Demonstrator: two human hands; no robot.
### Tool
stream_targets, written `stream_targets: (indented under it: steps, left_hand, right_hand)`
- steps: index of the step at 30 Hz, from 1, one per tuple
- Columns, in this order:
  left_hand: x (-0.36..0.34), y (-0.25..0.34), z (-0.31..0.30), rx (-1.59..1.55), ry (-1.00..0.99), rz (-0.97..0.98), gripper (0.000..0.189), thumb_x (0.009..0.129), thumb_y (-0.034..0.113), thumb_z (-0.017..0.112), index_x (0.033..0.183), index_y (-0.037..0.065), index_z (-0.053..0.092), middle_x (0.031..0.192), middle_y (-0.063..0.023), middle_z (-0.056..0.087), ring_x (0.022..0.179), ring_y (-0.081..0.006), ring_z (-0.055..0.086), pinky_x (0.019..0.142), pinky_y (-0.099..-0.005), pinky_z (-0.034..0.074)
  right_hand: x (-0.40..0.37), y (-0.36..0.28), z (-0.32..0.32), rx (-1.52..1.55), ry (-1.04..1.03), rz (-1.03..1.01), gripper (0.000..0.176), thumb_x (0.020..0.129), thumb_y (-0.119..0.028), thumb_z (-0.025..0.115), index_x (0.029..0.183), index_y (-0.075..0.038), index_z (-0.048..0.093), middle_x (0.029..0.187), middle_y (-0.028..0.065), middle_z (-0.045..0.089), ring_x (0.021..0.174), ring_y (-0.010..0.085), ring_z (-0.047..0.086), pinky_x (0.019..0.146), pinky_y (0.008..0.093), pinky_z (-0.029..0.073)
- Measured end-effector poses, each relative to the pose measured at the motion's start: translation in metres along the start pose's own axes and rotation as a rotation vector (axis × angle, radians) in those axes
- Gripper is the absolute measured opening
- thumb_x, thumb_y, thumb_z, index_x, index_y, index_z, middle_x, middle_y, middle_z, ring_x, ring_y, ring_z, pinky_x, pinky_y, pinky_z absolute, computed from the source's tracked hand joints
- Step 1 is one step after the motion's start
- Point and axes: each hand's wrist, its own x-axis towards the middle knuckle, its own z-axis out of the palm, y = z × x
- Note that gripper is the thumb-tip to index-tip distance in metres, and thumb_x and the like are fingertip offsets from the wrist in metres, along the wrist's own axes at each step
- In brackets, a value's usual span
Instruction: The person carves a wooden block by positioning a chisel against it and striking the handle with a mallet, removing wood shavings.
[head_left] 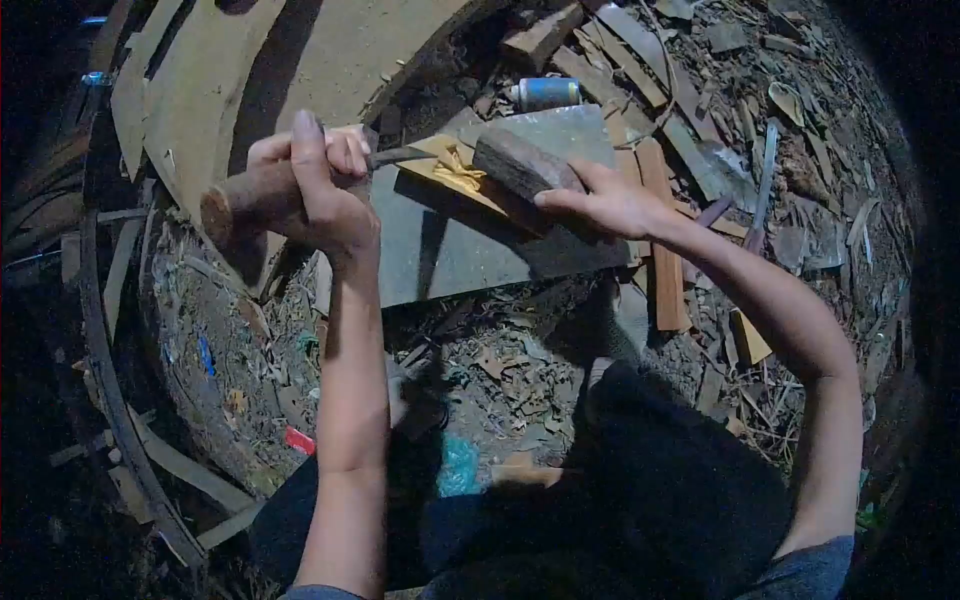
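Note:
My left hand (pixel 325 185) is wrapped around a thick round wooden handle (pixel 240 205). A pointed metal blade (pixel 402 155) sticks out beyond its fingers toward a yellow carved piece of wood (pixel 458 170). That piece lies on a grey board (pixel 410 265), with raised carving on its top. Over its right end, my right hand (pixel 605 200) grips a dark, weathered wooden block (pixel 525 163). The block hides part of the yellow piece, and whether the two touch is hard to tell.
Behind the board lies a blue can (pixel 548 94). Large curved wooden slabs (pixel 200 80) fill the upper left. A reddish-brown wooden strip (pixel 662 240) and many scraps lie at the right. Near my legs are a green plastic scrap (pixel 458 465) and a red one (pixel 299 440).

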Motion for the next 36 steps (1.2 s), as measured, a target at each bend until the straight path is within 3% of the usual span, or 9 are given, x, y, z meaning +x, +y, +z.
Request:
stream_targets:
  steps: [4,13,19,21,24,29,33,34,36]
  left_hand:
    - [-0.001,0.005,0.000,-0.105,-0.072,-0.076,0.018,0.094,0.008,0.056,0.087,0.007,0.039,0.057,-0.0034,0.041,0.050,-0.0126,0.042,0.051,-0.0289,0.038]
    - [-0.012,-0.004,0.011,-0.044,0.032,-0.091,0.017,0.092,0.008,0.057,0.086,0.007,0.041,0.057,-0.0015,0.041,0.045,-0.0092,0.038,0.044,-0.0264,0.035]
    - [-0.017,-0.014,0.017,-0.025,0.054,-0.134,0.019,0.091,0.011,0.059,0.087,0.006,0.041,0.057,-0.0011,0.041,0.046,-0.0079,0.038,0.045,-0.0259,0.035]
    - [-0.019,-0.015,0.018,0.007,0.056,-0.145,0.020,0.091,0.011,0.059,0.087,0.006,0.041,0.057,-0.0009,0.041,0.046,-0.0075,0.038,0.045,-0.0258,0.035]
    - [-0.018,-0.015,0.018,-0.013,0.044,-0.157,0.020,0.090,0.010,0.060,0.087,0.006,0.041,0.058,-0.0008,0.041,0.046,-0.0076,0.039,0.045,-0.0257,0.035]
    - [-0.018,-0.015,0.018,0.061,0.033,-0.146,0.019,0.090,0.010,0.059,0.086,0.007,0.041,0.058,-0.0012,0.041,0.046,-0.0095,0.039,0.046,-0.0273,0.036]
    - [-0.023,-0.015,0.018,0.192,0.010,-0.132,0.017,0.090,0.012,0.058,0.088,0.008,0.042,0.059,-0.0029,0.043,0.048,-0.0116,0.042,0.048,-0.0289,0.040]
    - [-0.027,-0.018,0.015,0.192,0.009,-0.130,0.017,0.090,0.012,0.058,0.088,0.008,0.042,0.059,-0.0029,0.043,0.048,-0.0116,0.042,0.048,-0.0289,0.040]
    - [-0.036,-0.029,0.011,0.577,0.006,0.153,0.014,0.090,0.011,0.057,0.089,0.007,0.044,0.068,-0.0047,0.048,0.051,-0.0131,0.046,0.048,-0.0301,0.042]
  right_hand:
    - [-0.001,-0.009,-0.005,0.024,-0.065,0.061,0.076,0.085,-0.058,0.060,0.126,0.006,0.050,0.103,0.0201,0.063,0.098,0.0287,0.061,0.086,0.0367,0.047]
    - [0.000,-0.006,-0.004,0.026,-0.089,0.099,0.081,0.085,-0.060,0.060,0.131,0.005,0.046,0.102,0.0191,0.062,0.084,0.0219,0.063,0.071,0.0338,0.050]
    - [0.010,0.013,0.009,-0.036,0.100,-0.128,0.079,0.085,-0.059,0.060,0.129,0.005,0.048,0.090,0.0146,0.063,0.071,0.0196,0.062,0.062,0.0329,0.049]
    - [-0.003,-0.012,-0.006,0.016,-0.077,0.129,0.078,0.085,-0.058,0.060,0.129,0.006,0.047,0.085,0.0130,0.063,0.066,0.0186,0.060,0.059,0.0323,0.048]
    - [-0.002,-0.008,-0.003,0.103,-0.062,0.013,0.076,0.085,-0.057,0.061,0.127,0.006,0.048,0.084,0.0125,0.062,0.067,0.0183,0.060,0.059,0.0318,0.048]
    - [0.009,0.007,0.004,0.152,-0.044,0.047,0.072,0.085,-0.057,0.062,0.124,0.003,0.051,0.080,0.0071,0.059,0.064,0.0146,0.058,0.054,0.0297,0.046]
    - [0.007,-0.033,-0.024,0.374,-0.027,0.052,0.067,0.085,-0.053,0.066,0.123,0.000,0.053,0.078,0.0032,0.057,0.061,0.0102,0.055,0.050,0.0277,0.043]
    - [-0.002,-0.062,-0.038,0.315,0.030,-0.081,0.068,0.083,-0.057,0.065,0.121,0.000,0.055,0.079,0.0050,0.059,0.061,0.0123,0.058,0.051,0.0266,0.045]
    - [-0.022,-0.121,-0.060,0.254,0.162,-0.363,0.066,0.081,-0.057,0.065,0.116,-0.001,0.058,0.079,0.0082,0.062,0.062,0.0157,0.062,0.054,0.0284,0.049]
